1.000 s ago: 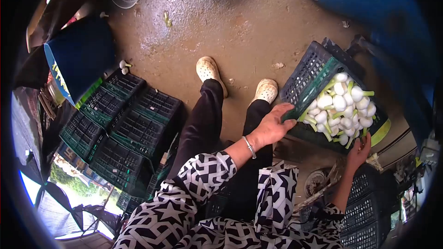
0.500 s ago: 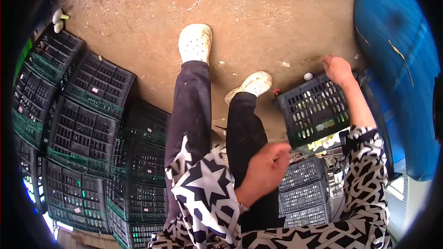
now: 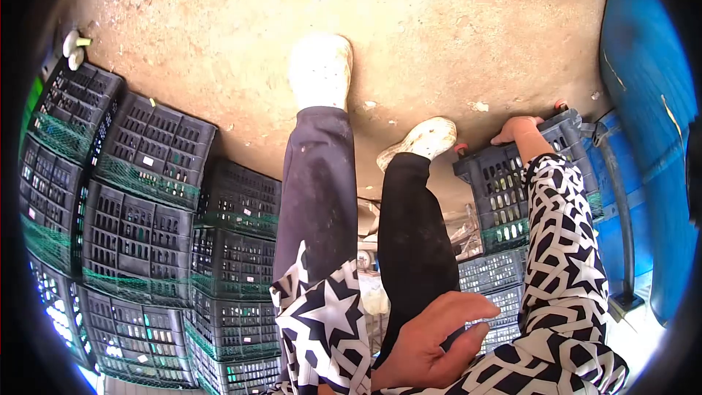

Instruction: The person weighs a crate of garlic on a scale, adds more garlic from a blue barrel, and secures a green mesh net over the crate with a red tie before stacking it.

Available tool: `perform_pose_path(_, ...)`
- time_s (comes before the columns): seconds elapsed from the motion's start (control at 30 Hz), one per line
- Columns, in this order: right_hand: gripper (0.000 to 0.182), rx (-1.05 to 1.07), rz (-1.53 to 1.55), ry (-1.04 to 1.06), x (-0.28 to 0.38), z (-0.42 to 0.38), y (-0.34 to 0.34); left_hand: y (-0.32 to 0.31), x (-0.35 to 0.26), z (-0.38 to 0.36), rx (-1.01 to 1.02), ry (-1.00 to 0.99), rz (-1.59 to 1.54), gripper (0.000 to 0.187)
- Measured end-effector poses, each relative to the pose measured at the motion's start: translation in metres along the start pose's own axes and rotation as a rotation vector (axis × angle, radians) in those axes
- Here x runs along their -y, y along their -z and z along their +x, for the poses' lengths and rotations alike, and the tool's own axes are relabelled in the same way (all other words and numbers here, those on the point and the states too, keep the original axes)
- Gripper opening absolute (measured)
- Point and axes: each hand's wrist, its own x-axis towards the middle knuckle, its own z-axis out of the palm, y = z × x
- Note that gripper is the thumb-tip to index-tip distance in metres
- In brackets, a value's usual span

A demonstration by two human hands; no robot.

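My right hand (image 3: 518, 134) is at the far rim of a black slatted plastic crate (image 3: 504, 190), its fingers curled over the edge and partly hidden. Pale shapes show through the slots of this crate. My left hand (image 3: 439, 344) hangs low in front of my body, thumb and fingers apart in a loose curve, with nothing visible in it. Below the crate, near my left hand, more slatted crates (image 3: 493, 274) are stacked.
Stacks of black crates (image 3: 139, 230) with green netting stand to the left. A large blue container (image 3: 651, 139) and a dark metal post (image 3: 620, 205) are on the right. White round objects (image 3: 73, 45) lie at the far left. My pale clogs (image 3: 322, 69) stand on brown, dirty ground.
My right hand has come down onto the crate's far rim. The small white ball beside that crate is out of sight. My left hand has moved lower and closer to my body.
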Motion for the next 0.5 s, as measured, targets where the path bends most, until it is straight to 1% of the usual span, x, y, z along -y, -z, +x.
perform_pose_path(0.07, 0.064, -0.028, 0.101, -0.003, -0.003, 0.019, -0.008, -0.002, 0.000, 0.001, 0.000, 0.043, 0.023, 0.023)
perform_pose_path(0.1, 0.064, -0.029, 0.115, 0.000, -0.002, 0.027, -0.011, -0.003, 0.002, 0.002, -0.012, 0.060, 0.042, 0.022)
perform_pose_path(0.13, 0.058, -0.078, 0.119, -0.012, -0.002, 0.034, -0.014, -0.005, 0.004, 0.004, -0.003, 0.060, 0.053, 0.022)
perform_pose_path(0.17, 0.053, -0.129, 0.123, -0.025, -0.002, 0.035, -0.015, -0.006, 0.005, 0.006, -0.004, 0.063, 0.128, 0.021)
perform_pose_path(0.2, 0.053, -0.131, 0.139, -0.026, -0.002, 0.036, -0.016, -0.008, 0.007, 0.007, -0.004, 0.064, 0.202, 0.021)
perform_pose_path(0.27, 0.045, -0.144, 0.133, 0.115, -0.003, 0.033, -0.015, -0.017, 0.013, 0.008, -0.022, 0.076, 0.209, 0.019)
perform_pose_path(0.3, 0.042, -0.214, 0.090, 0.254, -0.011, 0.027, -0.021, -0.021, 0.015, 0.009, -0.040, 0.096, 0.214, 0.019)
perform_pose_path(0.33, 0.042, -0.237, 0.097, 0.248, -0.016, 0.021, -0.021, -0.024, 0.020, 0.011, -0.060, 0.110, 0.220, 0.018)
perform_pose_path(0.37, 0.042, -0.355, 0.200, 0.303, -0.019, 0.018, -0.022, -0.024, 0.032, 0.013, -0.059, 0.042, 0.262, 0.017)
perform_pose_path(0.4, 0.041, -0.469, 0.304, 0.360, -0.021, 0.014, -0.023, -0.027, 0.039, 0.016, -0.056, 0.022, 0.271, 0.017)
perform_pose_path(0.43, 0.040, -0.601, 0.484, 0.377, -0.024, 0.010, -0.026, -0.031, 0.044, 0.018, -0.095, -0.002, 0.291, 0.017)
perform_pose_path(0.47, 0.040, -0.617, 0.491, 0.372, -0.027, 0.000, -0.030, -0.033, 0.051, 0.020, -0.118, -0.016, 0.305, 0.017)
perform_pose_path(0.5, 0.037, -0.805, 0.649, 0.469, -0.029, -0.016, -0.033, -0.035, 0.057, 0.022, -0.142, -0.029, 0.320, 0.017)
